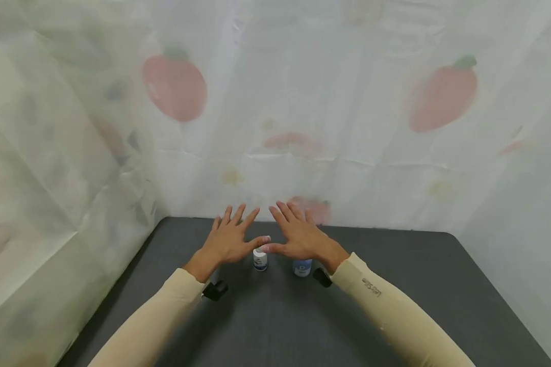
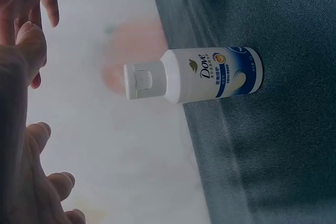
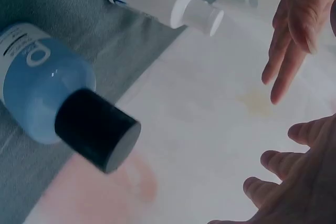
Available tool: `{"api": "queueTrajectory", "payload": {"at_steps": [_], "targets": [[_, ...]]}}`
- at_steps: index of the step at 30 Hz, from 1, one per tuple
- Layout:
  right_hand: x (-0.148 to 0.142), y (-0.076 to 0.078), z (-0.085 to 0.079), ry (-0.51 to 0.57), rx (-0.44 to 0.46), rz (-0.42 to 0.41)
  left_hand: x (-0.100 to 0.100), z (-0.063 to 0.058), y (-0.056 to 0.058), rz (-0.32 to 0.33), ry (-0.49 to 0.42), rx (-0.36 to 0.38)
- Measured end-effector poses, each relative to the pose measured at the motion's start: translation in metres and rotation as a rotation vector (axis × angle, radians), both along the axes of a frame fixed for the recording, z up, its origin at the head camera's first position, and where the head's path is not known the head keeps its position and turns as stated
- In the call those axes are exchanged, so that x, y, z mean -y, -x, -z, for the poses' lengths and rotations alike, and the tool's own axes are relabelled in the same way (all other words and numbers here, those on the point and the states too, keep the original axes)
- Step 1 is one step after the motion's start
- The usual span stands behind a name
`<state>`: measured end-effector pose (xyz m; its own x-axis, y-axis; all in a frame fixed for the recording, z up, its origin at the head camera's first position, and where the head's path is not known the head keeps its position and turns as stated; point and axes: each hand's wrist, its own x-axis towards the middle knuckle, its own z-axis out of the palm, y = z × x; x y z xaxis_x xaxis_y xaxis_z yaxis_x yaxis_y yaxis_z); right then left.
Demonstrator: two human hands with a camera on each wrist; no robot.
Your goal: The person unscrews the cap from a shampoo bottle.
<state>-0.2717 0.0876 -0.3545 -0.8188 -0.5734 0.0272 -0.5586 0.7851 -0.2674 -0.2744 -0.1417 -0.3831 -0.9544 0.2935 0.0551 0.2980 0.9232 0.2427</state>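
Both hands are held up over the table with fingers spread and nothing in them. My left hand (image 1: 229, 239) is nearest a small white Dove bottle (image 2: 210, 74) with a white flip cap, standing upright on the table. My right hand (image 1: 303, 237) is above a blue bottle (image 3: 47, 82) with a black cap (image 3: 97, 129), which stands to the right of the white one. In the head view the thumbs come close together over the white bottle (image 1: 259, 261), and the right hand hides the top of the blue bottle (image 1: 302, 267).
The dark grey table (image 1: 266, 326) reaches back to a pale curtain (image 1: 349, 102) printed with strawberries. Another hanging sheet (image 1: 50, 153) runs along the left side. A black wrist camera (image 1: 216, 290) sits under the left wrist, another camera (image 1: 322, 277) under the right.
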Motion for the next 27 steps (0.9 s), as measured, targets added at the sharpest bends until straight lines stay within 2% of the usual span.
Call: {"api": "queueTrajectory", "payload": {"at_steps": [7, 13, 16, 20, 23, 27], "targets": [[0.006, -0.002, 0.004, 0.083, -0.006, -0.03, 0.003, 0.007, 0.001, 0.046, -0.125, -0.011], [0.01, -0.002, 0.009, 0.139, -0.014, -0.035, 0.005, 0.012, 0.002, 0.059, -0.335, 0.046], [0.012, -0.004, 0.013, 0.187, -0.004, -0.016, 0.005, 0.014, 0.002, 0.058, -0.453, 0.064], [0.017, -0.009, 0.018, 0.297, 0.033, 0.031, 0.005, 0.018, 0.001, 0.072, -0.577, 0.052], [0.023, -0.014, 0.023, 0.374, 0.045, 0.063, 0.006, 0.022, 0.0, 0.076, -0.645, 0.042], [0.03, -0.02, 0.033, 0.461, 0.017, 0.108, 0.006, 0.028, -0.001, 0.076, -0.714, 0.043]]}}
